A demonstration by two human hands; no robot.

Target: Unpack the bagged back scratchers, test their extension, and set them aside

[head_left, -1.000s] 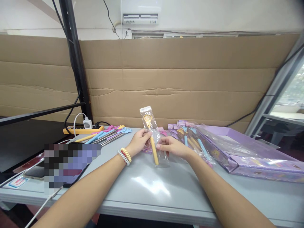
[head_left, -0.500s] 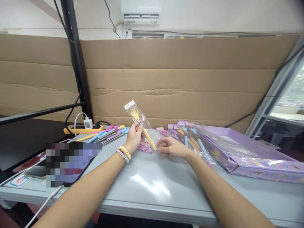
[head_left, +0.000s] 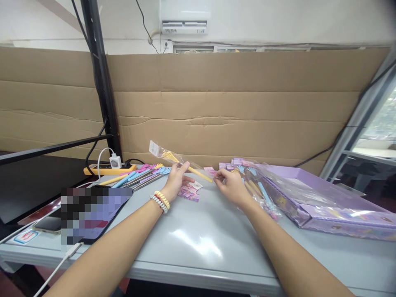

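Bagged yellow scratcher (head_left: 199, 173) tipped flatter than before; left hand (head_left: 177, 180), right hand (head_left: 231, 186) both grasping it.

A grey table (head_left: 198, 243) stands against a cardboard wall (head_left: 247, 111), with an air conditioner (head_left: 185, 16) high above it. At the back left, beside a black metal post (head_left: 99, 78), a yellow power strip (head_left: 108, 169) holds 1 white charger (head_left: 115, 161). Loose pink, blue and yellow scratchers (head_left: 139, 175) lie just beside it. A phone (head_left: 46, 224) rests near the left edge. A flat purple box (head_left: 324, 198) lies on the right.
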